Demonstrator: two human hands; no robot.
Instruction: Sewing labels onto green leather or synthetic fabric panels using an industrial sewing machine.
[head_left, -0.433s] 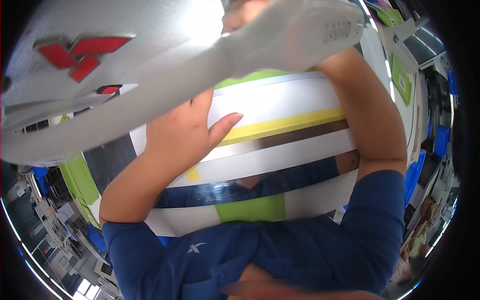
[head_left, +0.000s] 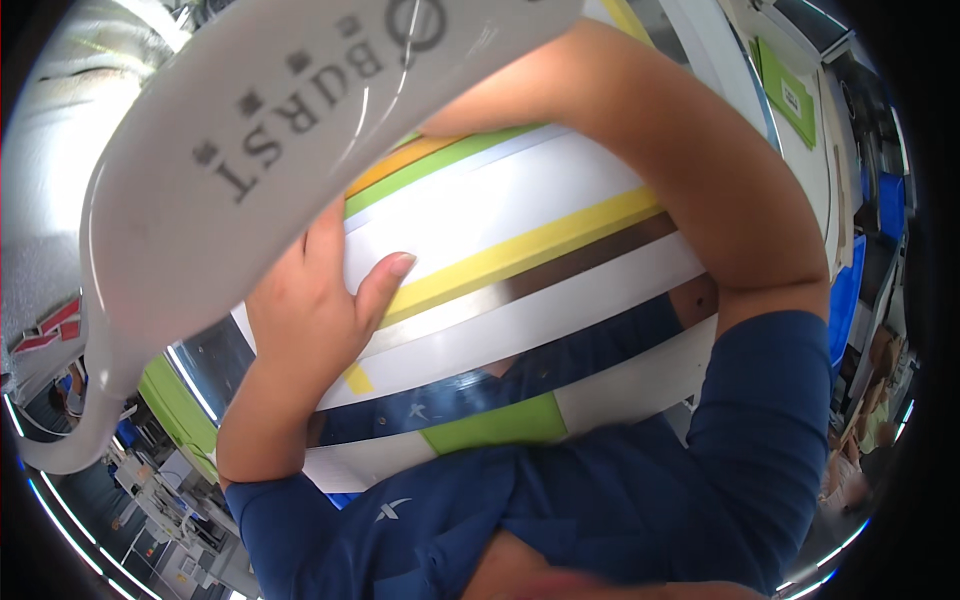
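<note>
My left hand (head_left: 310,305) lies on a white sheet (head_left: 450,210) with yellow, green and orange strips along it, thumb stretched out and apart from the fingers, whose tips are partly hidden. A yellow strip (head_left: 520,245) runs just right of the thumb, and bands of reflective metal (head_left: 500,395) lie nearer my body. My right hand (head_left: 480,100) reaches across the far part of the sheets; its fingers are hidden behind a large glossy white curved housing (head_left: 180,250) with dark printing, close to the camera.
Green panels (head_left: 170,405) and machinery (head_left: 180,515) are at the left. Another green board (head_left: 785,95) and blue bins (head_left: 845,300) line the right side. A co-worker (head_left: 850,470) shows faintly at the far right.
The view has shifted, and the white housing appears turned, showing more printing. My right forearm has moved leftward at its far end; my left hand stays spread on the sheet.
</note>
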